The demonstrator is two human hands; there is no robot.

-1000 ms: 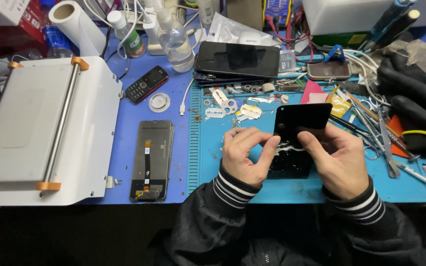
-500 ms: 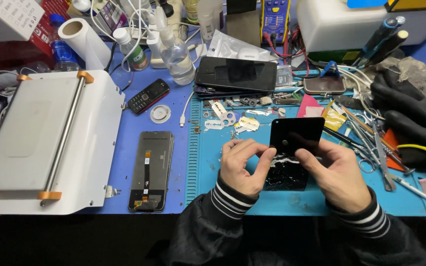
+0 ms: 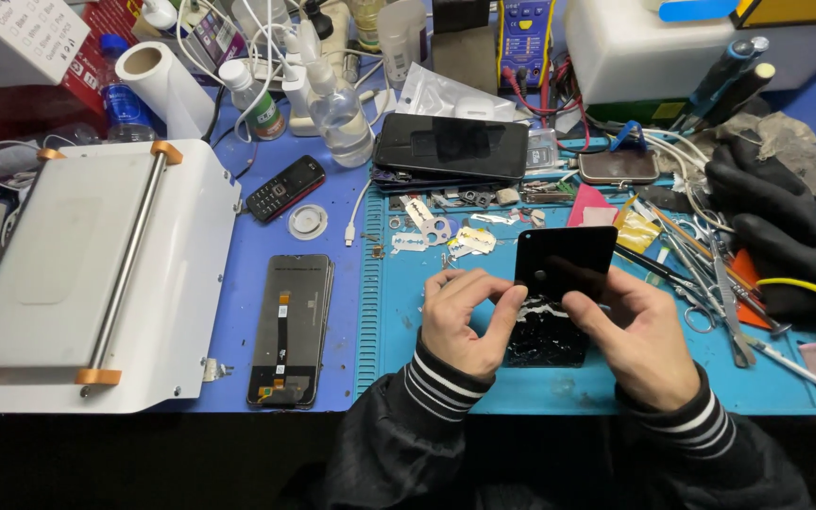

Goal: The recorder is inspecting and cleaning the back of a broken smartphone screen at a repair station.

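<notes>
Left hand and right hand, near the table's front edge, pinch a black cracked phone screen panel by its edges; likely thin, light, stiff, brittle, best held at the sides.

Left hand and right hand grip a cracked black phone screen.

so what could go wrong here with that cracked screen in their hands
1. The phone screen looks shattered along its lower part, and both the left hand and right hand are bare, so glass splinters could cut a fingertip.
2. Loose razor blades lie on the blue mat just beyond the hands; a reach forward might catch one.
3. Bending the panel while lifting could crack it further and scatter shards over the mat.
</notes>
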